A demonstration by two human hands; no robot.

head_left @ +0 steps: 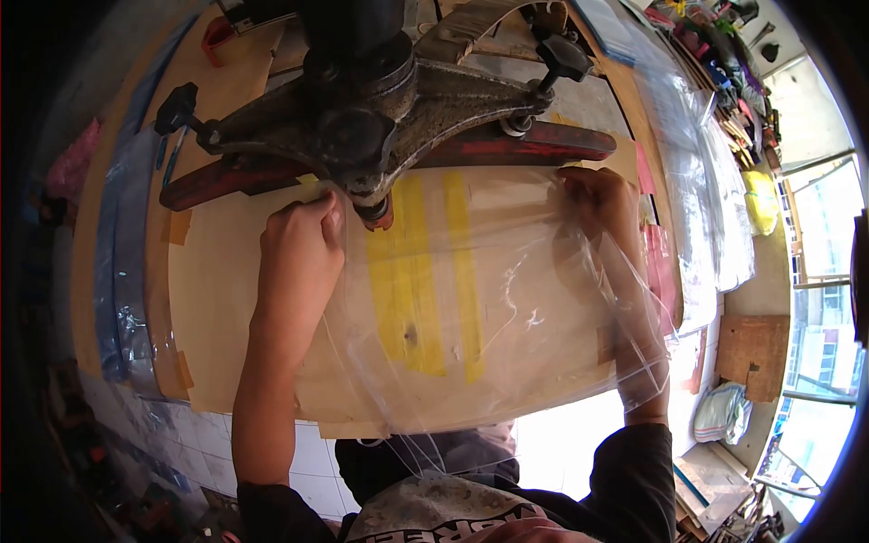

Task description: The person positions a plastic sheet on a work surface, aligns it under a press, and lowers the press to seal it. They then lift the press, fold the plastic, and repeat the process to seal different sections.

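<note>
Clear plastic sheet point(525, 299) lies over the brown board point(217, 317), which has yellow tape strips point(398, 271) on it. My left hand point(303, 231) is closed on the sheet's upper left part, left of the machine's central tip point(376, 213). At the upper right, my right hand point(602, 195) pinches the sheet's other side, just below the red bar point(543, 143). The sheet's loose lower edge hangs past the board's front edge and partly covers my right forearm.
A dark metal machine head point(353, 136) with black knobs point(176, 109) stands over the board. Folded clear plastic point(701, 199) lies along the right side, bluish plastic point(131, 244) along the left. A red holder point(215, 41) and pens point(172, 154) are at the upper left.
</note>
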